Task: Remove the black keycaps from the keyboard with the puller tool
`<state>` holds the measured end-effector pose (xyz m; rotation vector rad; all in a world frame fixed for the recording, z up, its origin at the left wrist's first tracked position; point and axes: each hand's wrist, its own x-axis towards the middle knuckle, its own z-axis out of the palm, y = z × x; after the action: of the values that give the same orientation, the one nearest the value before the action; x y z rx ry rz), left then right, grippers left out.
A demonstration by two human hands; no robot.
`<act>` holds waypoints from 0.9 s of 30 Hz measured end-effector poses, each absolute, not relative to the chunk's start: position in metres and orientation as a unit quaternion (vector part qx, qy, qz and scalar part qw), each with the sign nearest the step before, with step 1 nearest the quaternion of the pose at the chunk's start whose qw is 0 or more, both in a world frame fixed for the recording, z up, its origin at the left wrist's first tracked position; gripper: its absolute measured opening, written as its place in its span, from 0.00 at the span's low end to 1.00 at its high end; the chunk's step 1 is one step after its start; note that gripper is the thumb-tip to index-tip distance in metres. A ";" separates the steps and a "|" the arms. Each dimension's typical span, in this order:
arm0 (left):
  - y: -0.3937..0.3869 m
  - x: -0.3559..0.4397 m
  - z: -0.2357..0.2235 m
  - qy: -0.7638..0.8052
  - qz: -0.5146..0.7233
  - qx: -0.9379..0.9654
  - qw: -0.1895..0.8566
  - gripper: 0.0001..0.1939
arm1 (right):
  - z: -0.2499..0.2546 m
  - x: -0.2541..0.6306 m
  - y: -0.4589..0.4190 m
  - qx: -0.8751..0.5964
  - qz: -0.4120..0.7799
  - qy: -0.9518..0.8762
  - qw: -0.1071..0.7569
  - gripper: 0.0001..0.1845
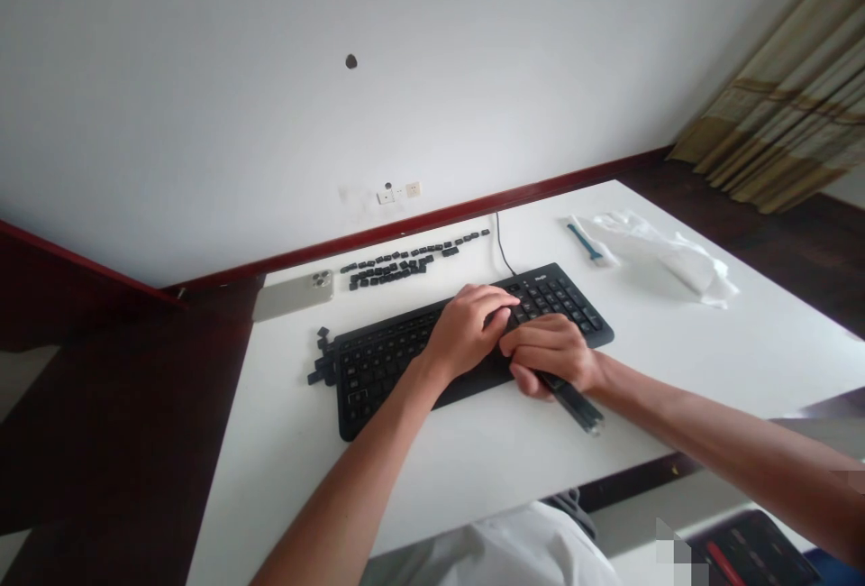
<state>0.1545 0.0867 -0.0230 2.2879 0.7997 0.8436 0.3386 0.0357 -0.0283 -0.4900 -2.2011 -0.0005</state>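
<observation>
A black keyboard (pixel 398 334) lies at an angle on the white table; many key positions look bare, though the sockets are too small to make out. My left hand (pixel 466 329) rests over its middle, fingers stretched to the right and thumb a little apart from them. Close beside it, my right hand (pixel 550 352) is wrapped around a slim dark tool (pixel 576 406) with a shiny end pointing toward me. The tool's other end is hidden under my fingers. Loose black keycaps (pixel 388 270) lie in rows behind the keyboard.
More keycaps (pixel 321 365) cluster at the keyboard's left end. A phone (pixel 294 295) lies at the back left. At the right are a teal brush-like tool (pixel 585 242) and crumpled white cloth (pixel 682 261). A cable (pixel 501 243) runs back toward the wall.
</observation>
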 end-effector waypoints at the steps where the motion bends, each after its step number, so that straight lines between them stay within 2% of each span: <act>1: 0.087 0.153 -0.021 0.307 0.310 0.859 0.267 0.14 | -0.023 0.342 0.037 -0.220 0.008 -0.866 0.448 0.09; 4: 0.089 0.148 -0.019 0.314 0.283 0.873 0.242 0.12 | -0.006 0.353 0.047 -0.343 0.043 -0.802 0.487 0.13; 8: 0.088 0.148 -0.023 0.291 0.263 0.893 0.222 0.12 | 0.014 0.363 0.073 -0.451 0.079 -0.743 0.488 0.19; 15: 0.090 0.146 -0.026 0.310 0.258 0.891 0.208 0.06 | 0.001 0.366 0.115 -0.460 0.101 -0.759 0.449 0.18; 20: 0.114 0.119 -0.021 0.402 0.291 0.850 0.176 0.06 | -0.009 0.376 0.113 -0.527 0.142 -0.700 0.460 0.18; 27: 0.138 0.085 -0.031 0.469 0.236 0.841 0.130 0.10 | -0.002 0.393 0.115 -0.551 0.136 -0.691 0.449 0.16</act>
<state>0.0850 0.1376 -0.0314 2.4431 1.3624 0.6863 0.3934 0.1149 -0.0016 -1.3622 -1.7090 0.3366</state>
